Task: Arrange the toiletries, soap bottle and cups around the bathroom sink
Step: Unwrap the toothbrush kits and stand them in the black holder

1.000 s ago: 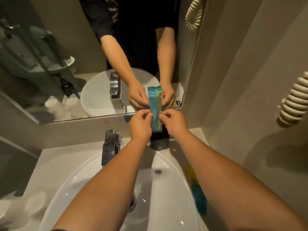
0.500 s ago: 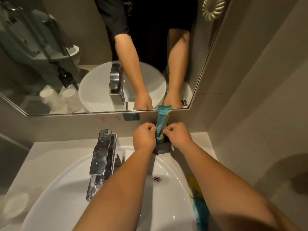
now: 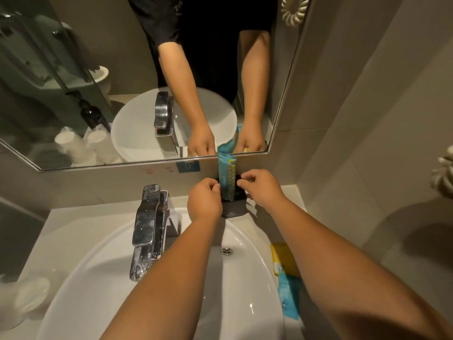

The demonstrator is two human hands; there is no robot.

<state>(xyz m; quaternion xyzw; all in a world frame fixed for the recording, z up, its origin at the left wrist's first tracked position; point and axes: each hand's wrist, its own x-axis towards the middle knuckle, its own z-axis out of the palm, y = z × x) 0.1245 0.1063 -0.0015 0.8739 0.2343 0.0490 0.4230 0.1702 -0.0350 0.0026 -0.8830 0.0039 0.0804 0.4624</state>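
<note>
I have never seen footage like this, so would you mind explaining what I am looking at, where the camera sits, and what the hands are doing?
There is no machine here: a person wears a wide-angle camera on the head, looking down at their own bare arms. The single view shows a white sink with a chrome faucet below a mirror. The left hand and right hand flank a teal packet standing upright in a small black holder on the counter behind the basin; whether the fingers pinch it is unclear. A yellow packet and another teal packet lie right of the sink. White cups sit at the left.
</note>
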